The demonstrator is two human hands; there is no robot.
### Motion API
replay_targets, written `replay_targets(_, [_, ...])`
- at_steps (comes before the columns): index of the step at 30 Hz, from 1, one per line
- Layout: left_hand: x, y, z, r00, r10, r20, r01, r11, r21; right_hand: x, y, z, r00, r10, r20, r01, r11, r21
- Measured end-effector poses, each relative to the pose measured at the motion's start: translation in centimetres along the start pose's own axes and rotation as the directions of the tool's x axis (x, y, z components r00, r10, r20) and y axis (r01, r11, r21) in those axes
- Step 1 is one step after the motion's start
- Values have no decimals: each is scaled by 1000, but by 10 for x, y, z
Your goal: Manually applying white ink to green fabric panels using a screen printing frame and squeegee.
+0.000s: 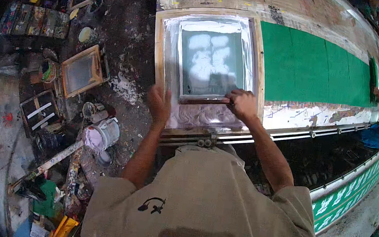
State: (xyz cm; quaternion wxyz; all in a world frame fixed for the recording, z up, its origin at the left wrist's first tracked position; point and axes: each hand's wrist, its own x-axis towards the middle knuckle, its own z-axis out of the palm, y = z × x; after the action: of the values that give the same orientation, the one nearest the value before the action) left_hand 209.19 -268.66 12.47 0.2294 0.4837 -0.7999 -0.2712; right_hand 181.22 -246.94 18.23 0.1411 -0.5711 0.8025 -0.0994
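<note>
In front of me a wooden-framed printing screen (157, 43) lies on the long table. Its glossy mesh (234, 65) carries white ink along the borders, and pale purple ink smears its near end. My right hand (243, 104) is closed around the right end of a dark squeegee (201, 100), which lies crosswise near the mesh's near edge. Beside the frame's left rail is my left hand (158, 103), slightly blurred, with fingers apart and nothing visible in it. Whether it touches the rail I cannot tell. Green fabric (311, 67) is laid flat directly right of the frame.
At the far right, a co-worker's hand (376, 92) is at the green fabric's end. Metal rails (286, 138) run along the table's near edge. On the left floor stand an ink-stained bucket (104, 134) and another framed screen (81, 71). Printed green fabric (348, 195) hangs at lower right.
</note>
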Motion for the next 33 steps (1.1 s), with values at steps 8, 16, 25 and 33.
replay_targets(8, [38,-14,-7,971,-157,179,147,987,68,-33,-15,12,942,-92,-322,58,992,-115])
replay_targets(16, [43,-9,5,957,-281,69,289,936,-201,176,65,9,919,58,-389,-84,995,-49])
replay_targets(25, [41,9,15,967,-243,76,251,961,-118,-24,95,-20,776,612,149,-281,125,952])
replay_targets(33, [11,165,198,994,-2,-108,-35,938,-345,-79,310,-79,718,675,168,-273,51,961])
